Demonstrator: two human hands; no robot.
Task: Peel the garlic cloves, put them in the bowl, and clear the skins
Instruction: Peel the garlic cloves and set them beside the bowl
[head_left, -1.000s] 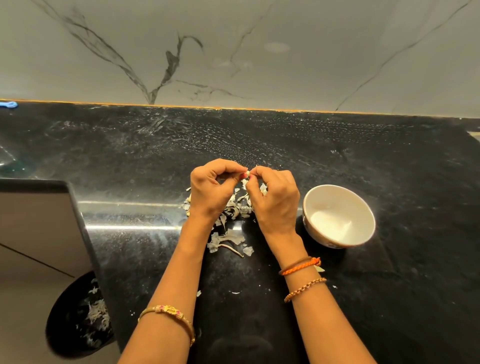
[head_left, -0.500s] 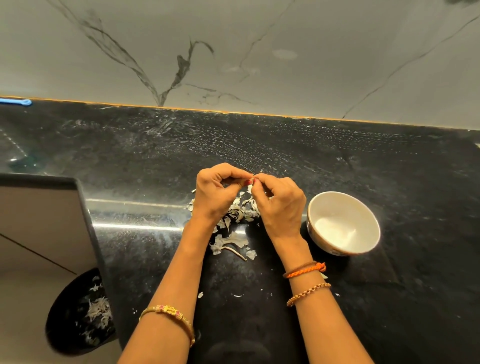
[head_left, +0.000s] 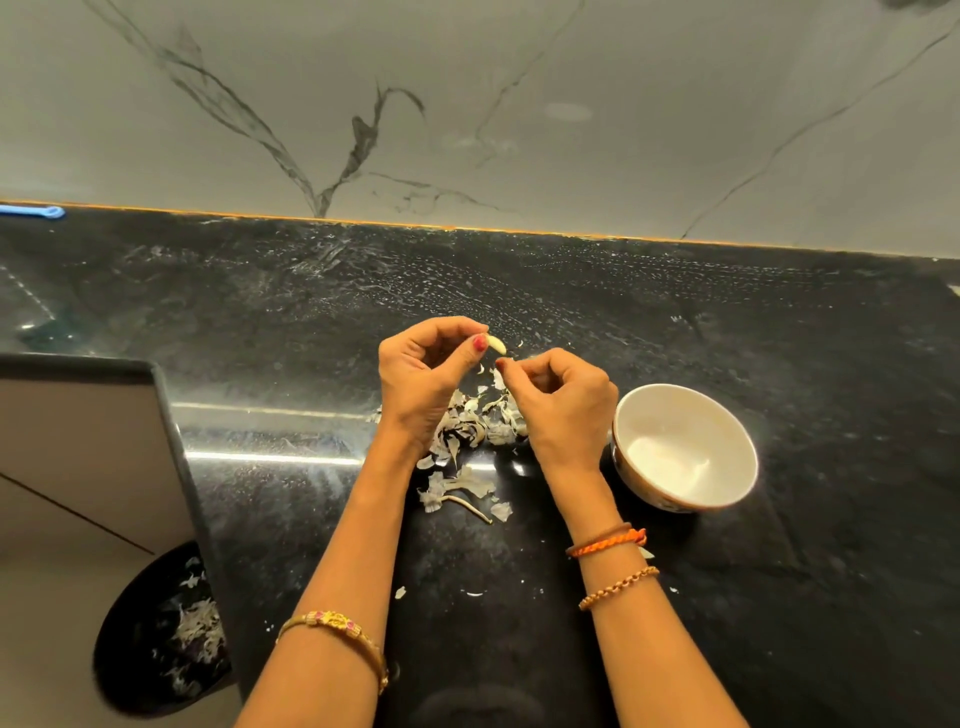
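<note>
Now one bare clove, pinched over the skins

One garlic clove (head_left: 496, 344), pale, smooth and tapered, sticks out from the fingertips of the left hand (head_left: 423, 384), whose thumb and forefinger pinch its near end above the tabletop (head_left: 779, 338). The right hand (head_left: 563, 410) sits just beside it, apart from the clove, its fingers curled with the thumb and forefinger tips pressed together; whether a scrap of skin lies between them I cannot tell. Below both hands lies one loose heap of papery skins (head_left: 467, 441), thin, curled and off-white, with a few stray flakes nearer the person. One round white bowl (head_left: 685, 447), glossy inside, stands to the right of the heap, just beside the right wrist. The tabletop is black, polished, speckled stone. Past its left edge, lower down, one dark round bin (head_left: 156, 634) holds more skins.
</note>
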